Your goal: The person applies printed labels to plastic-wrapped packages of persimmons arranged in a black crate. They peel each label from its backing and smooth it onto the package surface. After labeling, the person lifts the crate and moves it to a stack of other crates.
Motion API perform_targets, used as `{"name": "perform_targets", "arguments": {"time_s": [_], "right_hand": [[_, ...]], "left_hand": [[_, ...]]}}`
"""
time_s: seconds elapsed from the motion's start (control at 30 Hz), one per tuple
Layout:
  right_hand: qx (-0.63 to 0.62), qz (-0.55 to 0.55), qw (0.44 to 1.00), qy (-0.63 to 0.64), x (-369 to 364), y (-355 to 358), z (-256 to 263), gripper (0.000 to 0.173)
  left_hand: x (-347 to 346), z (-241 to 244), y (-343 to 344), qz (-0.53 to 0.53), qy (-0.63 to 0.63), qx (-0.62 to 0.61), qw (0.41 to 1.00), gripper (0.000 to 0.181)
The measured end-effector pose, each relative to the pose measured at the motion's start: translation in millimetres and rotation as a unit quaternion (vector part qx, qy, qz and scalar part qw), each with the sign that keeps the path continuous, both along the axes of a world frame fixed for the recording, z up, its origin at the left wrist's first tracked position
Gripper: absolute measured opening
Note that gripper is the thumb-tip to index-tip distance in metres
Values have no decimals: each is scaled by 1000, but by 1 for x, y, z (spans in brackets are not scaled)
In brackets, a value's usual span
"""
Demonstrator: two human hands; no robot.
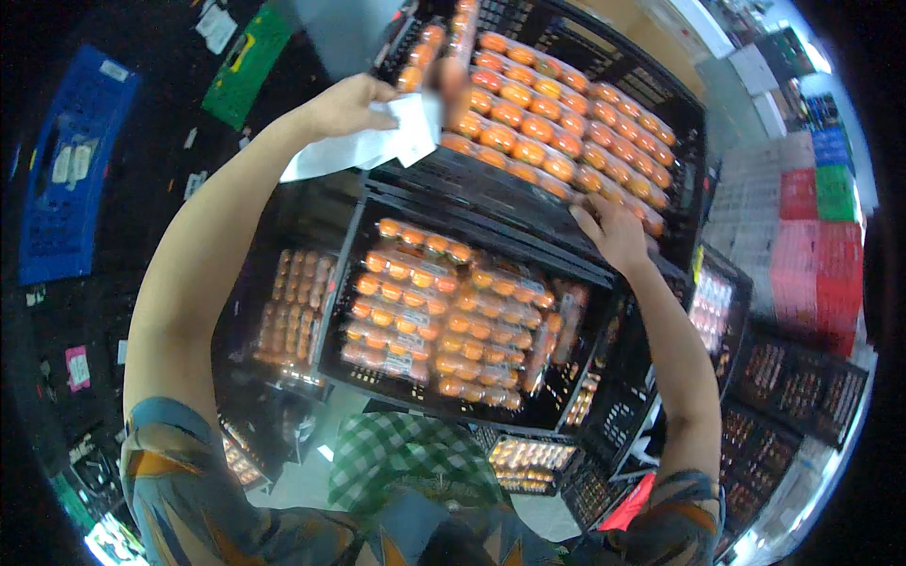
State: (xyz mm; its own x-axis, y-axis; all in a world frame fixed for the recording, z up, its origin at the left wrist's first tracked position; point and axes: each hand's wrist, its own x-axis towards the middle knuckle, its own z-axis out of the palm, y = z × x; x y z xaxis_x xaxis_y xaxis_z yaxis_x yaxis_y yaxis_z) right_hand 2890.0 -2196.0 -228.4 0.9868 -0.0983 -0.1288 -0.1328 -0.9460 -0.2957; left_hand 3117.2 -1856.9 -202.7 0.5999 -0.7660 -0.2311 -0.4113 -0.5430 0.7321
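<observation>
A strip of white paper or labels [361, 141] is pinched in my left hand [350, 106], over the left part of a black plastic crate [488, 187]. Clear packs of orange-red tomatoes or similar round fruit [527, 124] lie in rows in that crate. My right hand [614, 230] rests at the crate's near rim, thumb and fingers about it. Nearer to me stands a second black crate [425, 410] with more clear packs of the same fruit [403, 297]. A blurred patch hides part of the upper crate beside the paper.
Blue [74, 170] and green crates [248, 64] stand at the left among dark crates. Stacked grey and red crates [800, 255] rise at the right. Lower down are more packed crates [531, 460] and a green checked cloth [417, 460] before my body.
</observation>
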Motion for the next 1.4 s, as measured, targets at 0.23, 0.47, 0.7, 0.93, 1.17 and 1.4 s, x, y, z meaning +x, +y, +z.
{"name": "perform_targets", "arguments": {"time_s": [0.23,0.47,0.7,0.93,1.17,1.4], "right_hand": [[-72,49,995,-54,-20,14,2,44],[-76,19,995,-60,-40,22,3,37],[-75,-33,996,-24,-46,23,8,32],[82,-101,945,-300,-158,118,22,50],[357,-229,904,-47,-379,220,40,19],[545,-359,742,-156,-435,219,95,26]], "left_hand": [[-35,7,13,123,48,-40,990,29],[-41,-11,26,118,59,-137,982,31],[-52,-7,19,143,101,-120,977,12],[-125,37,25,158,-67,-200,965,11],[-357,76,27,94,149,-223,959,15],[-475,108,-54,-76,290,-178,937,20]]}}
